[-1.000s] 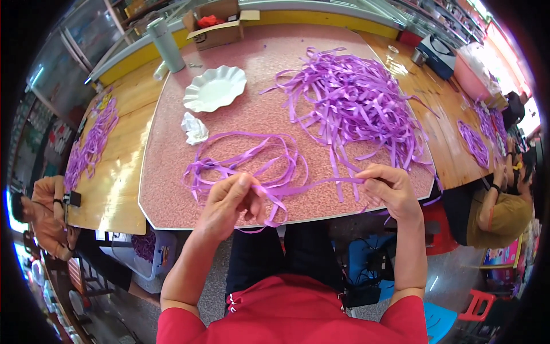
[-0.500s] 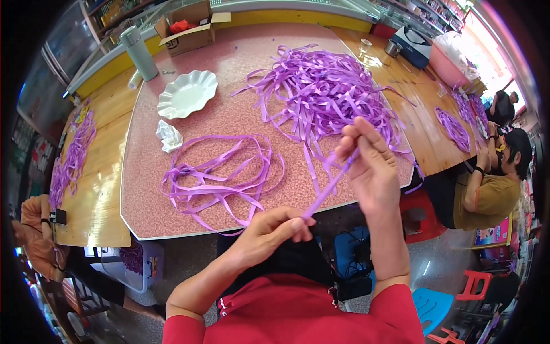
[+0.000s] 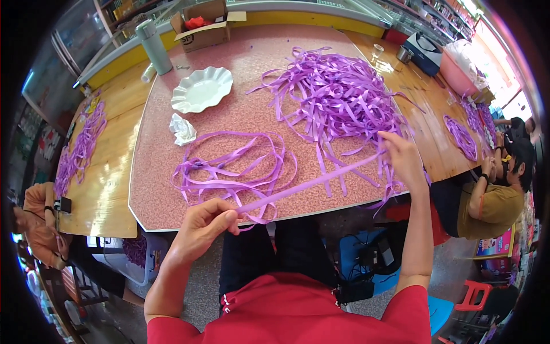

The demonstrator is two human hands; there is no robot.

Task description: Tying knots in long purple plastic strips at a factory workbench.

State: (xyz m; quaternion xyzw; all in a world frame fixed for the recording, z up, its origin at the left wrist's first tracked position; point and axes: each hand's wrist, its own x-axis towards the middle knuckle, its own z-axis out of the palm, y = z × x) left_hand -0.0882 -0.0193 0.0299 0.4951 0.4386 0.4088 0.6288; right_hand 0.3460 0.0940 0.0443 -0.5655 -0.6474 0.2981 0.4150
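Observation:
A purple ribbon (image 3: 312, 182) stretches between my two hands above the table's near edge. My left hand (image 3: 207, 222) pinches one end of this stretch between thumb and fingers. At the other end my right hand (image 3: 403, 159) grips the ribbon next to a large tangled pile of purple ribbons (image 3: 338, 92). Several strands hang from that pile toward the table's front edge. Left of the stretched ribbon lies a loose coil of purple ribbon (image 3: 229, 163), with small darker knots on its left side.
On the pink speckled table (image 3: 154, 189) stand a white scalloped dish (image 3: 201, 90), a crumpled white tissue (image 3: 182, 129), a green flask (image 3: 154, 47) and an open cardboard box (image 3: 206, 34). People handle purple ribbons at both sides. A blue stool (image 3: 355, 252) stands below the table.
My hands have moved apart, the left one leftward and the right one rightward and down. The ribbon between them is now much longer and drawn straight.

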